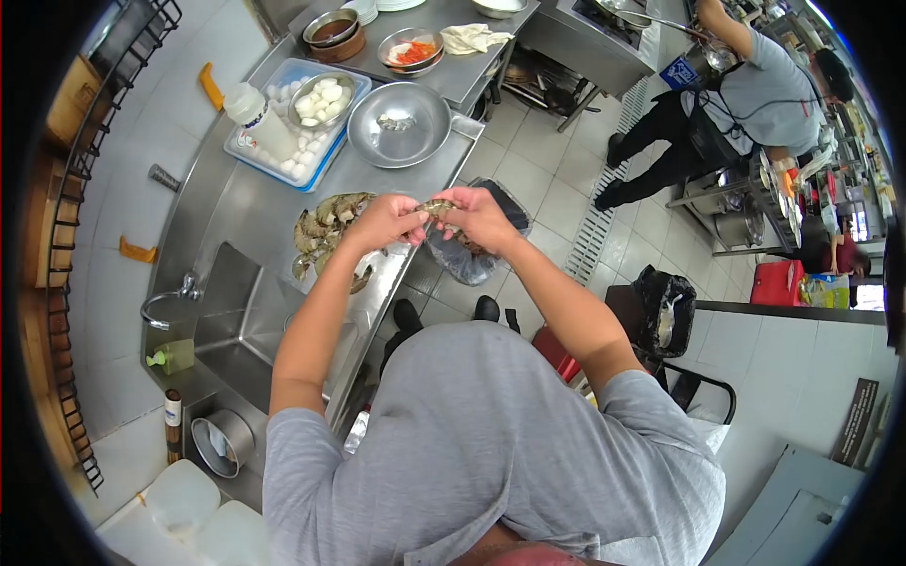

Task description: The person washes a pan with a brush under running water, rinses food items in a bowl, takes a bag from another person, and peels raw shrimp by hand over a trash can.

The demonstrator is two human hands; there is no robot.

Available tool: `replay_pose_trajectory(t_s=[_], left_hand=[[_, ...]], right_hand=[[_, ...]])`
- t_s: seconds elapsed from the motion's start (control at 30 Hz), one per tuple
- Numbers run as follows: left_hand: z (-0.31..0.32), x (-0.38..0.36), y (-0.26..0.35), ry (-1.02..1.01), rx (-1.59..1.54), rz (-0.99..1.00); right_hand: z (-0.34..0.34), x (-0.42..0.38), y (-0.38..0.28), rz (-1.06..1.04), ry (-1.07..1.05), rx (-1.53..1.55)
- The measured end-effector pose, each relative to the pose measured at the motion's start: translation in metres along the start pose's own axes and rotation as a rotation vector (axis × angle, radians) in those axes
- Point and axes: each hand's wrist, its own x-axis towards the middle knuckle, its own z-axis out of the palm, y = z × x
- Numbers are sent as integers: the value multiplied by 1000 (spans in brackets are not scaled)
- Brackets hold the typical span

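Nearest the camera, in the head view, is the person's grey shirt (510, 434), with both bare forearms stretching forward from its short sleeves. The hands meet just past the edge of the steel counter (245, 203), and between them is a shrimp (436, 205), brownish and held in the fingertips. The left hand (385, 224) pinches one end of it between thumb and fingers; the right hand (481, 219) curls around the other end, its fingers drawn in close. Below the right hand stands a bin lined with a plastic bag (462, 259). On the counter beside the left hand lies a heap of unpeeled shrimp (326, 231). Beyond the heap, a wide steel bowl (429, 141) holds a small cluster of pale pieces (394, 124). Next to that bowl is a blue-edged tub (326, 171) of white, rounded pieces, with a smaller bowl of similar pieces and a white-capped bottle (274, 132) in it. Left of the forearms is a sink (250, 283) with a curved faucet (175, 297). At the upper right, well apart, a co-worker (774, 104) stands in a grey top and dark trousers.
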Motion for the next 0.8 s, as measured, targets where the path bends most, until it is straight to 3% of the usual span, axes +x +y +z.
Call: replay_pose_trajectory(t_s=[0.13,0.17,0.27,0.4,0.43,0.5,0.8], left_hand=[[14,8,37,-135,94,19],[19,10,44,-140,84,39],[25,25,58,-228,132,15],[34,38,75,-309,189,13],[37,44,73,-335,194,39],[42,53,72,-369,235,152],[62,69,65,-330,55,-27]], right_hand=[[-25,-30,-16,-122,2,-267],[-33,-37,-19,-420,57,-676],[-40,-54,-42,-795,110,-1142],[-48,-65,-59,-661,-16,-1387],[-59,-56,-44,-745,-39,-1357],[-60,-66,-58,-643,-61,-1416],[-77,-69,-42,-560,-47,-1389]])
